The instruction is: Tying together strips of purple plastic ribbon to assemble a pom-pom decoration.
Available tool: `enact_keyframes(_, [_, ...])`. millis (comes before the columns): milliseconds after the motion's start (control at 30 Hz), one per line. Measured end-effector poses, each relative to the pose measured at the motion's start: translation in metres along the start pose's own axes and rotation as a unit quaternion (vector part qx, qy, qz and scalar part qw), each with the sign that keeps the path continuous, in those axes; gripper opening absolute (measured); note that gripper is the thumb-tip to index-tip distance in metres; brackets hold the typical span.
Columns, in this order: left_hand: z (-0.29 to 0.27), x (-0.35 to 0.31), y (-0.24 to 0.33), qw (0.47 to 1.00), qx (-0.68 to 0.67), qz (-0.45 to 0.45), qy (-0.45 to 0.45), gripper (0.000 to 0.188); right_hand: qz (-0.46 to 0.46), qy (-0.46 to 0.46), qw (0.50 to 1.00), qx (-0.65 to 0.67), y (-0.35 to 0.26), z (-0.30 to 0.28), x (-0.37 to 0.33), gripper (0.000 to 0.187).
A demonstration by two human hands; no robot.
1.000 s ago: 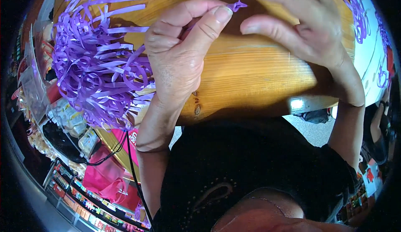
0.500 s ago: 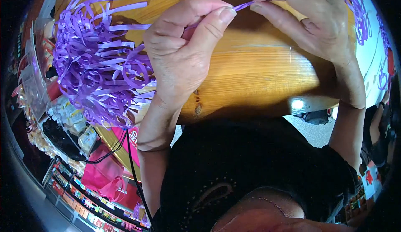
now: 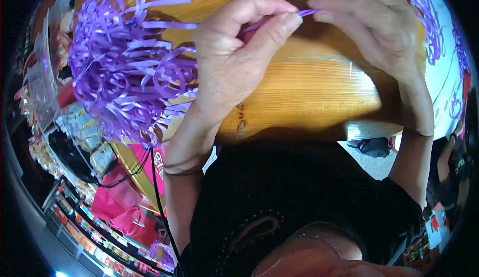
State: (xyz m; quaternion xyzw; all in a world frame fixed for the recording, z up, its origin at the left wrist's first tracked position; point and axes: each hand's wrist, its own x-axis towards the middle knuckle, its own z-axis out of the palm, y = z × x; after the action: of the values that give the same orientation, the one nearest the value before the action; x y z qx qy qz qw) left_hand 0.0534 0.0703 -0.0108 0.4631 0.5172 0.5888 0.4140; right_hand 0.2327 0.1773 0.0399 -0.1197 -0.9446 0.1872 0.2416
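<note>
A narrow purple ribbon (image 3: 307, 12) runs between my two hands over the wooden table (image 3: 299, 97). My left hand (image 3: 244, 52) is closed, thumb and forefinger pinching the ribbon, and part of it shows inside the curled fingers. At the ribbon's other end, my right hand (image 3: 376, 27) pinches the tip between thumb and forefinger; its other fingers are slightly blurred. Left of my left hand lies a big heap of purple ribbon strips (image 3: 124, 72), many curled into loops, with several straight ends pointing toward that hand.
More purple ribbons (image 3: 424, 17) lie at the table's right side, by a white surface (image 3: 444, 77). Clear plastic packages (image 3: 82, 132) and a pink bag (image 3: 117, 202) stand beyond the left edge. A black cable (image 3: 158, 192) hangs near my left forearm. Another person's arm (image 3: 446, 157) shows at far right.
My left hand and the pinched ribbon have shifted a little to the right in view. The right hand stays close by, its fingers now nearer together. Both still pinch the ribbon.
</note>
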Motion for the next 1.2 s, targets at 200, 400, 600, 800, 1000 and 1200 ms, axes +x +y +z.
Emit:
enact_keyframes(200, [-0.018, 0.009, 0.029, 0.997, 0.065, -0.049, -0.017, 0.018, 0.273, 0.328, 0.900, 0.084, 0.076, -0.032, -0.112, 0.026])
enact_keyframes(400, [-0.049, -0.009, 0.039, 0.989, 0.122, -0.053, -0.060, 0.015, 0.120, 0.224, 0.961, 0.109, 0.042, -0.052, -0.073, 0.024])
enact_keyframes(600, [-0.050, -0.024, 0.043, 0.984, 0.083, -0.156, 0.033, 0.019, 0.274, 0.336, 0.894, 0.112, 0.023, -0.037, -0.071, 0.023])
enact_keyframes(800, [-0.044, -0.024, 0.033, 0.993, 0.030, -0.112, 0.030, 0.017, 0.133, 0.225, 0.965, 0.040, 0.026, -0.037, -0.058, 0.028])
enact_keyframes(1000, [-0.043, -0.029, 0.032, 0.996, 0.023, -0.066, -0.054, 0.015, -0.064, 0.141, 0.986, -0.059, -0.044, 0.019, -0.002, 0.039])
enact_keyframes(1200, [-0.044, -0.035, 0.036, 0.988, 0.070, -0.061, -0.120, 0.016, -0.148, 0.104, 0.983, 0.045, -0.040, 0.049, 0.013, 0.039])
